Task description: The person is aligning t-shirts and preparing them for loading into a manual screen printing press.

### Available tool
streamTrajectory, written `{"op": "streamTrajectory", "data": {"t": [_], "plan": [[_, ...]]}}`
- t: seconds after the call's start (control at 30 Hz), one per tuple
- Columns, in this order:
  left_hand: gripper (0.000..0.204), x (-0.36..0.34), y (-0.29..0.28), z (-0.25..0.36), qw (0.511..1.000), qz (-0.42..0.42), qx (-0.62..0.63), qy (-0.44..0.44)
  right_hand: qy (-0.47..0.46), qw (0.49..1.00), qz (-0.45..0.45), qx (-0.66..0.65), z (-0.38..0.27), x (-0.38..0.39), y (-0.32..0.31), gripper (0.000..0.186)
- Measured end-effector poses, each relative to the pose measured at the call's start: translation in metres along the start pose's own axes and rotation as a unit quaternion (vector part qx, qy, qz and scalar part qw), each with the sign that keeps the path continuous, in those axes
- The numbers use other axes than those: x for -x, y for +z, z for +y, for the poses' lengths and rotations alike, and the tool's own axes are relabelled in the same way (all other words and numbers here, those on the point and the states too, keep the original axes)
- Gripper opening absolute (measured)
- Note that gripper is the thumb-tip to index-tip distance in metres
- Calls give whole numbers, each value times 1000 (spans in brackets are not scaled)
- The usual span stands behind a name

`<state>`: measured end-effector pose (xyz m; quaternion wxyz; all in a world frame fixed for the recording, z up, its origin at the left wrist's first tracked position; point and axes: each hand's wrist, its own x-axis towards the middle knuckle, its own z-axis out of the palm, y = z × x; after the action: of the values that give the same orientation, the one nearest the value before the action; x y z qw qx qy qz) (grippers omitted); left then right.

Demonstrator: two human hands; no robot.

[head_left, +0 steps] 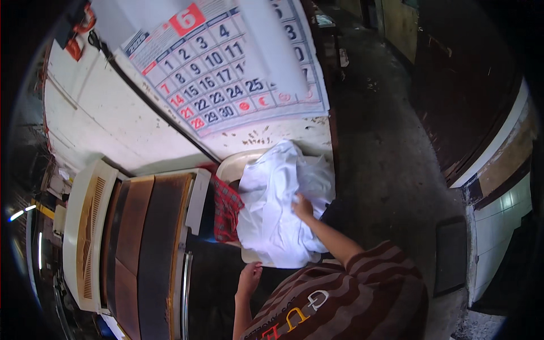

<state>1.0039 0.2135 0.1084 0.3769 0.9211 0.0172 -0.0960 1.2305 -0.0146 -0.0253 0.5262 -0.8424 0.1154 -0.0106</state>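
Observation:
A white cloth (pixel 272 198), perhaps a garment, lies bunched and creased over a cream plastic chair (pixel 232 167). My right hand (pixel 302 207) is on the right part of this cloth, its fingers closed on a fold. By the chair's front edge is my left hand (pixel 250 277), fingers curled in and their tips close to the rim; what they hold, if anything, is hidden. Red plaid cloth (pixel 228 209) hangs at the left side of the chair, partly under the white one.
A wall calendar (pixel 226 73) hangs on the pale panel (pixel 107 107) behind the chair. To the left stands a brown and black cabinet-like unit (pixel 136 249) beside a cream vented casing (pixel 85 238). Concrete floor (pixel 385 170) runs along the right, with a dark mat (pixel 450 255).

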Motion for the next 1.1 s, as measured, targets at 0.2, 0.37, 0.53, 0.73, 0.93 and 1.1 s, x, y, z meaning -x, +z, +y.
{"op": "streamTrajectory", "data": {"t": [0.2,0.37,0.53,0.73,0.93,1.1], "plan": [[54,-76,-1,138,969,39,-143,197,-338,867,-364,40,-71,65,-65,31],[25,-80,-19,147,940,-201,-227,156,-389,794,-448,132,-140,97,-147,22],[20,-47,-10,154,978,-181,78,61,-370,825,-424,58,-154,89,-180,19],[18,-28,20,177,994,53,-4,99,-454,808,-370,57,-164,103,-188,19],[16,-20,20,173,964,3,261,-61,-485,839,-246,10,-162,106,-185,12],[16,-20,22,177,865,81,464,-172,-457,866,-198,-48,-167,137,-184,11]]}}
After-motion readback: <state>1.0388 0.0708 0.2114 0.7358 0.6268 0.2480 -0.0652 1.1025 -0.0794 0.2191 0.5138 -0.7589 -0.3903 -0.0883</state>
